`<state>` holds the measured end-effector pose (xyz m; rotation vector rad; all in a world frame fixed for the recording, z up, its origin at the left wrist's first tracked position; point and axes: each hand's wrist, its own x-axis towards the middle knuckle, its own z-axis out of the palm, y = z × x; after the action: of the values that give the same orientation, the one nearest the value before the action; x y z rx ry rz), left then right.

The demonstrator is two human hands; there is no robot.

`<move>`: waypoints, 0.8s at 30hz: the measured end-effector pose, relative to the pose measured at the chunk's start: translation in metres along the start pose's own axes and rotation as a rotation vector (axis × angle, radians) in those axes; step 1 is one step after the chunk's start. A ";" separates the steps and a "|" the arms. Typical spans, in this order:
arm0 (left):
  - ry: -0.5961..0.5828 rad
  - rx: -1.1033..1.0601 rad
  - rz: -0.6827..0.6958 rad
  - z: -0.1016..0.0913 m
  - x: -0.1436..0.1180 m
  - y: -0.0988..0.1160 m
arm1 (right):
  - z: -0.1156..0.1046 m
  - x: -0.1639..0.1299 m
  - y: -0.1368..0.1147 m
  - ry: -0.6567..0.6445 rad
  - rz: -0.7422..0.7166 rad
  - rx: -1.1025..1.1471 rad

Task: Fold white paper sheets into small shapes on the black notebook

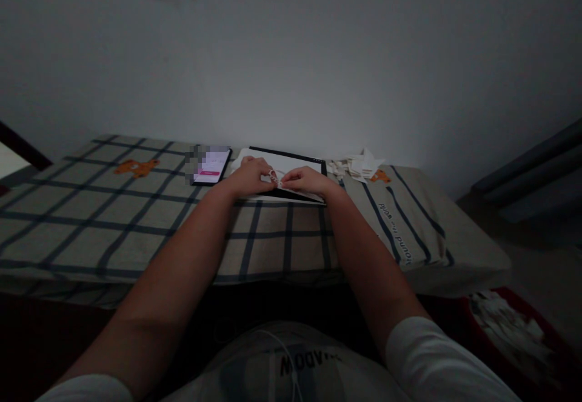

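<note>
A small white openwork piece (274, 177) sits between my two hands; it looks like cut paper, though it is too small to be sure. My left hand (253, 177) is closed, with thumb and fingers pinching the piece from the left. On its right side, my right hand (304, 180) is closed too, its thumb and fingertips pressed together at the edge of the piece. Both hands rest over a flat white panel with a black border (295, 164), which resembles a light pad or tablet. White paper (240, 156) lies on its left part, partly hidden by my left hand.
A tablet or phone with a lit screen (213, 164) lies left of the panel. White paper scraps (361, 164) are piled to its right. Everything rests on a checked cloth (268, 232) against the wall. A red bin (541, 317) holding white scraps stands low at the right.
</note>
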<state>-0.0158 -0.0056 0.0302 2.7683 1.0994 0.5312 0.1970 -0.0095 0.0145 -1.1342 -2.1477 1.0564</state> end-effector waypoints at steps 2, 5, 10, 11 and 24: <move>0.010 0.011 -0.011 0.000 0.000 0.000 | -0.002 0.000 0.002 -0.017 0.008 0.001; 0.013 0.014 -0.011 0.001 0.001 0.001 | -0.004 0.001 0.003 -0.012 -0.010 -0.019; -0.008 0.006 0.001 0.000 0.000 0.002 | -0.001 0.002 0.000 -0.021 -0.003 -0.006; -0.012 0.005 0.005 0.000 0.000 0.003 | -0.001 0.002 0.000 -0.020 -0.010 -0.001; -0.005 -0.005 -0.002 0.000 0.000 0.002 | -0.002 0.001 0.003 -0.032 -0.010 0.023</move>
<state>-0.0145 -0.0068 0.0307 2.7626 1.0982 0.5264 0.1990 -0.0068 0.0128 -1.1023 -2.1584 1.0990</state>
